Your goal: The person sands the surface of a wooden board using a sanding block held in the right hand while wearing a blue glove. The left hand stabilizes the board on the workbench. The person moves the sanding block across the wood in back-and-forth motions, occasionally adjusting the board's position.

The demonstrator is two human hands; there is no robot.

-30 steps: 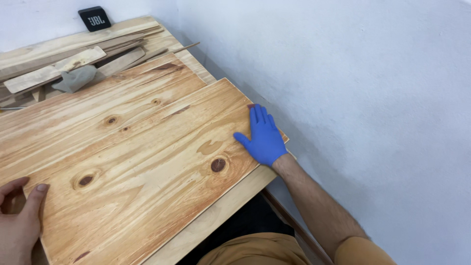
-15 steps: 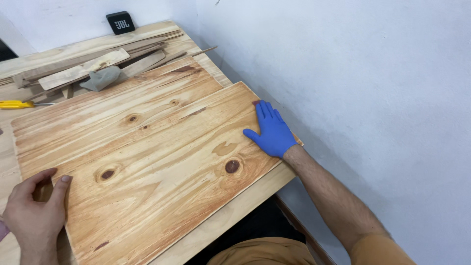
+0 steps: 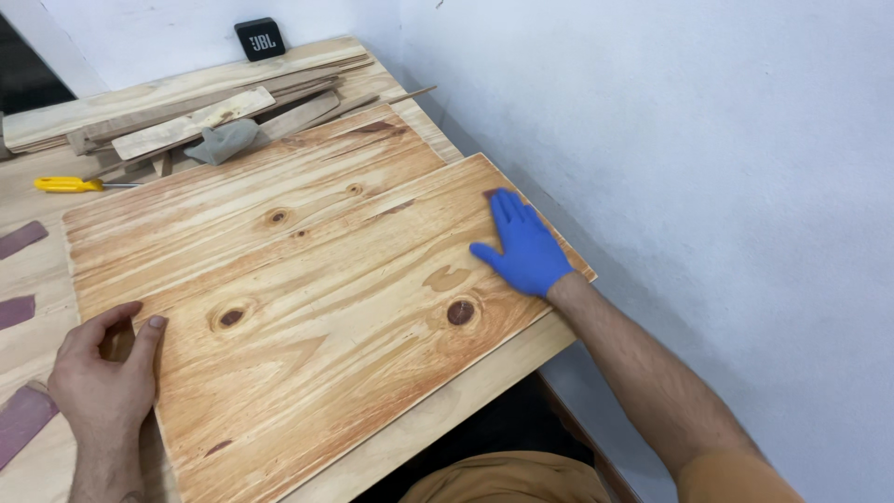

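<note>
the varnished pine board point(image 3: 307, 289) lies flat across the middle of the frame, knots and grain showing, its near right corner reaching past the edge of the worktop point(image 3: 447, 410) beneath it. the right hand point(image 3: 526, 251), in a blue glove, rests palm down on the board's right end, fingers point(image 3: 507, 210) laid close together and pointing toward the upper part of the frame, thumb spread out to the left; under the fingertips a small reddish-brown patch point(image 3: 488, 194) shows, perhaps a scrap of abrasive paper (too small to tell for certain). the left hand point(image 3: 107, 373), bare, sits at the board's lower left edge, thumb lying on the top face and the other fingers curled loosely against the edge; whether they hook underneath cannot be told. as a judgement, the step in hand looks like steadying and placing the board, one hand pressing, one guiding the edge; a next move would call for even pressure from both ends so the board does not pivot on its overhanging corner.

further out, dark reddish strips point(image 3: 19, 237) lie at the left edge of the frame, a yellow-handled tool point(image 3: 65, 184) at upper left, a heap of wood offcuts point(image 3: 196, 116) with a grey rag point(image 3: 222, 142) behind the board, and a small black box point(image 3: 259, 39) against the white wall point(image 3: 670, 140).
</note>
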